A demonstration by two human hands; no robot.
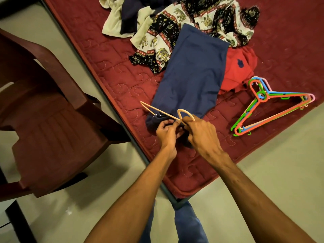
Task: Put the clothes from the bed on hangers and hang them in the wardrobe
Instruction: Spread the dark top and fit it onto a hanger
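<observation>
Clothes lie scattered over the bed (108,67), which has a dark red quilted cover. Nearest the person, a blue garment (192,71) is spread flat, its near end bunched at the edge of the bed. A cream hanger (159,111) rests on that bunched end, one arm sticking out to the left and the hook curving up. The left hand (166,132) has its grip closed on the dark cloth just below the hanger's neck. The right hand (201,135) pinches the hanger at the base of the hook, and the two hands nearly touch. A red shirt (240,67) lies partly under the blue garment's right side. Farther back, an elephant-print cloth (175,32), a cream cloth (112,23) and a dark navy piece (131,14) are crumpled together. A stack of coloured hangers (262,98) lies on the bed near the red shirt. A brown plastic chair (52,111) stands on the floor (280,163) to the left of the bed.
</observation>
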